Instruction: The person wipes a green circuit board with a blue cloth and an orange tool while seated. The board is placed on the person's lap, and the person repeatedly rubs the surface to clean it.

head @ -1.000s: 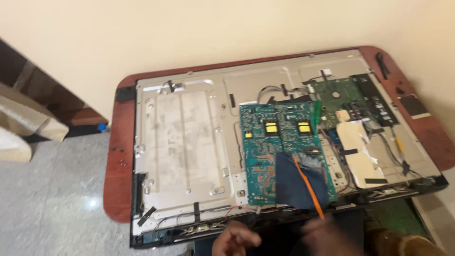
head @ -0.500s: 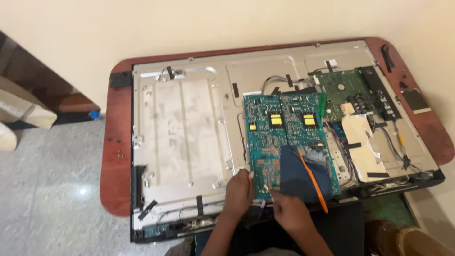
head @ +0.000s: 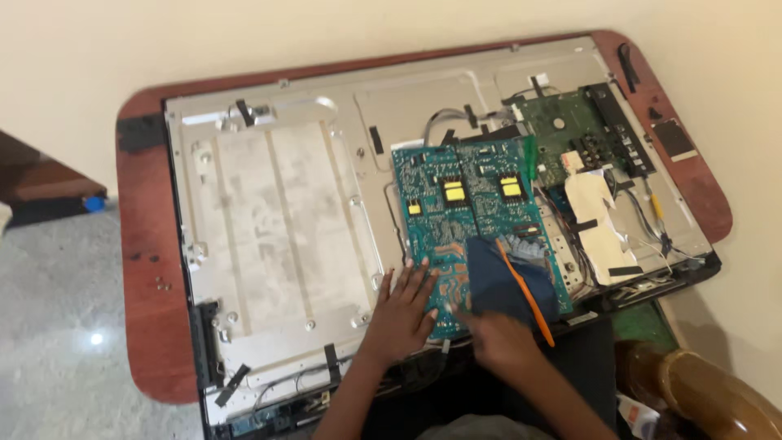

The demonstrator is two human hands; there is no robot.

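Observation:
An opened flat-screen television back (head: 277, 236) lies on a reddish wooden table (head: 147, 277). A teal circuit board (head: 456, 204) sits loose on its metal rear panel. My left hand (head: 403, 310) rests flat, fingers spread, on the board's lower left corner. My right hand (head: 497, 338) is at the board's lower edge, pressing on a dark blue cloth (head: 505, 281) that covers the board's bottom right. An orange-handled tool (head: 525, 293) lies slanted across the cloth; whether my fingers hold it is unclear.
A green main board (head: 570, 134) with black connectors sits at the panel's upper right, beside white tape and cables (head: 599, 220). A black strip (head: 626, 65) lies on the table's far corner. A wooden chair arm (head: 700, 391) is at the lower right. Wall behind, tiled floor left.
Both hands have moved up from the table's near edge onto the teal board. The left hand now lies flat on it and the right presses the cloth. The view has shifted closer.

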